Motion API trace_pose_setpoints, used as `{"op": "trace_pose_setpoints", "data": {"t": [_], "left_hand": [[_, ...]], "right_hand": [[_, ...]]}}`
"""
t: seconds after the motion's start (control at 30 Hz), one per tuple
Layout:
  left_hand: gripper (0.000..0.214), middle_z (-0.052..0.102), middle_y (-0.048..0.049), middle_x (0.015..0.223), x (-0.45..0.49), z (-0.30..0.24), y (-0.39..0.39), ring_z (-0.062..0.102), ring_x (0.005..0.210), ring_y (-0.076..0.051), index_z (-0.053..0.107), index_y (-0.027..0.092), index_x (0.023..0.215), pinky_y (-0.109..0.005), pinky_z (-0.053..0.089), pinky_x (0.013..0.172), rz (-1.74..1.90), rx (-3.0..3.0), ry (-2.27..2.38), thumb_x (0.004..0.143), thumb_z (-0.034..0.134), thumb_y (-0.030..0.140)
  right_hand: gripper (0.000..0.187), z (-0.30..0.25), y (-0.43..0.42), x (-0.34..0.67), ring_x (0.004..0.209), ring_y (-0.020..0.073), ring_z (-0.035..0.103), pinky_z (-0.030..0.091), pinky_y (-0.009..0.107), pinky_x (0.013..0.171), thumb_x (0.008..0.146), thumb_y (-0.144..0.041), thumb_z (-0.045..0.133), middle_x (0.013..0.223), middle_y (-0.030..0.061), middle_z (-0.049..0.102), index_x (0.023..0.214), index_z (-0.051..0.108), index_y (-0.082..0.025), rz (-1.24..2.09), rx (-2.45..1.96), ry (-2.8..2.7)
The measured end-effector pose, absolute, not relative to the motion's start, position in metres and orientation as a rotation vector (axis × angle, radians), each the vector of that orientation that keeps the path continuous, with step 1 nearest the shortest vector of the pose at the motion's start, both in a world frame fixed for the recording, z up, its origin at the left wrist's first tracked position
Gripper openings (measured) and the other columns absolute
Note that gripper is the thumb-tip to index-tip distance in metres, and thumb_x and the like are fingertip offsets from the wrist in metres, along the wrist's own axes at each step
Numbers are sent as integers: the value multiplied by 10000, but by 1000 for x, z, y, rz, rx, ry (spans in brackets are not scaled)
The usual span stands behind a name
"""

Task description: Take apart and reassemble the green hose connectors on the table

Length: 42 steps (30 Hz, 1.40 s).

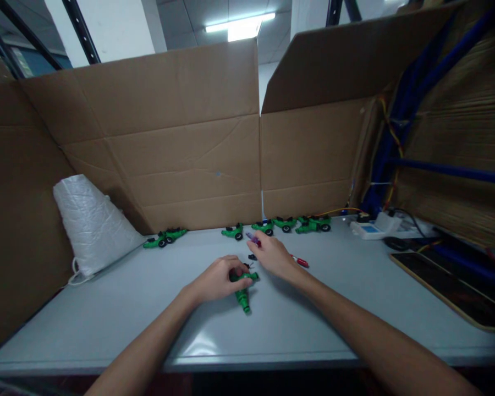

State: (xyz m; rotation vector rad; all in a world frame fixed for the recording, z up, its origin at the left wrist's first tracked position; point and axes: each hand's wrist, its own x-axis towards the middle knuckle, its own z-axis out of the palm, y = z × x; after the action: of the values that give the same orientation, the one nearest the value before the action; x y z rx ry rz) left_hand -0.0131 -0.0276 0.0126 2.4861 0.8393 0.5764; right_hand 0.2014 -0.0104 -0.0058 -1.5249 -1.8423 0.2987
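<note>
My left hand point(217, 279) is closed round the front part of a green toy plane point(243, 289) that lies on the grey table point(313, 308), its tail pointing toward me. My right hand point(272, 254) is just right of it, fingers pinched on a small purple piece point(253, 237). A tiny black part point(252, 257) lies between the hands. A red pen-like tool point(300, 261) lies right behind my right wrist.
Several finished green toy planes point(289, 224) stand in a row along the cardboard wall point(198, 165), with another pair at the left point(165, 237). A white bag point(91, 223) leans at the back left. A white device point(371, 228), cables and a dark board point(445, 286) fill the right side.
</note>
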Motion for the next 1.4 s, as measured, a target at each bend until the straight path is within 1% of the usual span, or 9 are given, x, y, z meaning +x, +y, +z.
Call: {"op": "trace_pose_setpoints", "data": {"t": [0.2, 0.33, 0.43, 0.57, 0.7, 0.83, 0.93, 1.2, 1.4], "left_hand": [[303, 699, -76, 901, -14, 10, -24, 636, 865, -215, 806, 196, 1027, -284, 479, 785, 548, 2519, 811, 940, 699, 466], [314, 702, -77, 869, -15, 4, -22, 626, 825, -211, 797, 187, 997, -281, 464, 739, 577, 2446, 842, 950, 687, 477], [380, 722, -76, 877, -15, 2, -20, 629, 768, -193, 749, 164, 1084, -274, 461, 702, 635, 2256, 882, 995, 616, 508], [440, 704, -50, 849, -15, 1, -15, 622, 757, -177, 660, 154, 1206, -268, 474, 712, 854, 2046, 893, 1020, 565, 541], [416, 704, -66, 944, -13, -3, -9, 644, 852, -189, 638, 164, 1189, -283, 504, 786, 1028, 1971, 895, 1008, 589, 535], [367, 723, -91, 1063, -13, -3, -8, 667, 965, -214, 639, 174, 1189, -307, 515, 878, 1071, 2014, 897, 1003, 614, 489], [345, 730, -88, 1084, -14, -1, -10, 671, 986, -219, 643, 181, 1201, -312, 511, 902, 1079, 2062, 922, 1003, 619, 463], [307, 734, -67, 1048, -15, 2, -14, 673, 958, -213, 659, 203, 1187, -301, 500, 893, 1092, 2164, 1009, 1000, 629, 444], [285, 751, -70, 1048, -19, 9, -15, 672, 955, -227, 702, 202, 1086, -315, 495, 886, 1102, 2316, 1091, 964, 689, 459]], "right_hand": [[278, -11, -1, 201, 666, 173, 589, 351, 255, 620, 1008, -350, 546, 742, 29, 687, 819, 655, -178, 523, -1406, -1795], [296, -16, 3, 202, 660, 182, 599, 408, 268, 648, 981, -327, 547, 709, 23, 679, 775, 685, -165, 714, -1284, -1758], [281, -16, 3, 203, 711, 187, 604, 423, 275, 680, 976, -325, 535, 744, 23, 675, 809, 697, -167, 711, -1196, -1743], [307, -11, -1, 203, 762, 184, 584, 446, 280, 717, 994, -419, 539, 792, 19, 653, 850, 665, -179, 748, -1038, -1785], [275, -6, -5, 201, 806, 182, 581, 470, 284, 758, 978, -456, 583, 841, 9, 623, 918, 637, -194, 802, -930, -1783], [227, -6, -6, 199, 874, 195, 597, 483, 296, 816, 952, -423, 614, 925, 24, 643, 977, 637, -198, 786, -908, -1740], [219, -7, -5, 198, 907, 199, 604, 482, 303, 845, 944, -402, 614, 967, 30, 656, 1021, 639, -199, 758, -900, -1719], [216, -16, -2, 199, 795, 181, 588, 474, 282, 751, 956, -411, 576, 895, 7, 639, 1016, 594, -204, 762, -1014, -1728], [248, -18, -5, 196, 730, 183, 580, 432, 279, 700, 999, -418, 500, 781, 1, 619, 856, 537, -219, 707, -1089, -1757]]}}
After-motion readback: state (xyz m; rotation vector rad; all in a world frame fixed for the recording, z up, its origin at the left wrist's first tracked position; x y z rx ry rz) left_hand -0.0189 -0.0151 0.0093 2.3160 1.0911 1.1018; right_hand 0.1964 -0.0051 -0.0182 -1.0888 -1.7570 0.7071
